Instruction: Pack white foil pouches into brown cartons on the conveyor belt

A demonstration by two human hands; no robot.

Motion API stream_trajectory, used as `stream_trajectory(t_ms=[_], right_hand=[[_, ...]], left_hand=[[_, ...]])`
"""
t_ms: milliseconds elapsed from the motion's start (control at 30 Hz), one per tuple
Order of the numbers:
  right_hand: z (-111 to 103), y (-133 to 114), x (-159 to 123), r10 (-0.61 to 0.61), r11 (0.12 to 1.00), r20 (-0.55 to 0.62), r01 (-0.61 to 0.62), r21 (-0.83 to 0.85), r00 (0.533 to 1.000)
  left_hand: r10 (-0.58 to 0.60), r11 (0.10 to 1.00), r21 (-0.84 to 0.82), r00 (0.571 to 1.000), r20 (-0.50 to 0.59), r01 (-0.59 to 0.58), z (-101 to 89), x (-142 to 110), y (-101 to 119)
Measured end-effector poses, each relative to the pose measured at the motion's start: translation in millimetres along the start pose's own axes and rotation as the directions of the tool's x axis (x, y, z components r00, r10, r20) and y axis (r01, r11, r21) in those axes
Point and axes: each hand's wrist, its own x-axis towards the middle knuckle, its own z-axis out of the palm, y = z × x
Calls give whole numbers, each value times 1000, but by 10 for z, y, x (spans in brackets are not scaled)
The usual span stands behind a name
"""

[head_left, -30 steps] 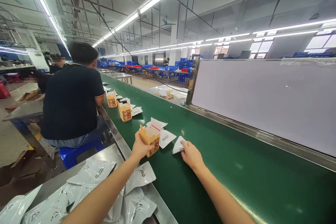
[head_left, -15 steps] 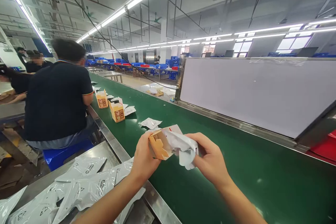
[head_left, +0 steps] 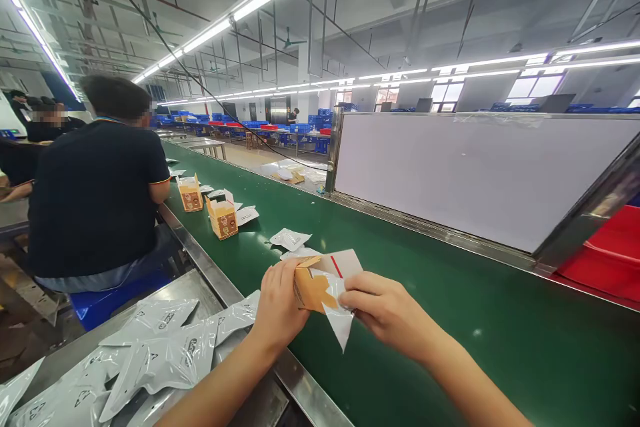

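The left hand (head_left: 283,300) was closed around a kraft carton (head_left: 313,287), and the right hand (head_left: 390,310) pinched a white foil pouch (head_left: 340,320), whose corner hung from the carton's open mouth above the green conveyor belt (head_left: 500,347). More pouches (head_left: 155,363) lay at 8 o'clock on the steel tabletop (head_left: 200,300); a seated co-worker (head_left: 93,200) was at 10 o'clock.

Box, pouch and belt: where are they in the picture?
Box (head_left: 310,289): head view, on its tan cardboard flap.
Pouch (head_left: 340,323): head view, on its white pointed corner.
Belt (head_left: 450,340): head view, on its green top.
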Motion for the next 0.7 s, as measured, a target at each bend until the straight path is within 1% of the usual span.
stream_trajectory(t_ms=[33,100,133,167,200,233,267,300,333,367,400,433,467,500,533,600,667,700], right_hand=[[32,2,-1,38,999,1,-38,-7,999],[124,-30,12,163,986,-82,-166,-33,983],[167,-59,20,245,968,-131,-249,-15,961],[196,-90,24,338,941,-153,-336,38,929],[201,-119,20,428,902,-124,-414,124,895],[179,-143,7,496,850,-41,-475,226,867],[129,-160,-17,518,790,87,-515,333,851],[58,-172,-49,484,731,222,-530,429,847],[-27,-178,-89,406,686,335,-526,504,850],[-114,-181,-133,311,663,414,-507,551,856],[-193,-185,-181,231,665,462,-486,567,856],[-256,-190,-231,189,692,488,-468,549,852],[-301,-197,-288,202,734,500,-468,492,842],[-327,-202,-356,265,780,491,-484,397,830],[-342,-202,-440,344,817,454,-500,287,822],[-363,-167,-677,465,855,289,-509,100,837],[-420,-80,-1015,499,865,127,-502,-12,857],[-469,-27,-1214,509,861,56,-508,-42,859]], left_hand=[[42,999,5,999,16,-42,8,-15,40],[104,995,-18,993,51,-103,28,-36,147],[109,993,-48,992,57,-106,39,-42,206],[95,992,-82,994,56,-90,49,-45,263],[66,992,-114,997,50,-60,59,-46,314],[28,990,-138,999,45,-22,68,-47,358],[-5,988,-155,999,42,12,78,-48,394],[-28,985,-168,998,48,36,89,-51,427],[-45,981,-183,997,68,57,105,-57,462],[-62,976,-202,994,92,79,127,-67,502],[-76,970,-223,990,121,102,158,-79,554],[-87,962,-245,984,153,123,198,-93,618],[-97,952,-267,977,188,146,247,-109,695],[-106,940,-293,967,230,173,301,-124,783],[-116,924,-323,955,274,205,356,-137,875],[-103,878,-402,922,374,261,440,-144,1046],[-7,845,-471,886,464,254,444,-112,1140],[54,838,-493,865,499,232,406,-77,1138]])
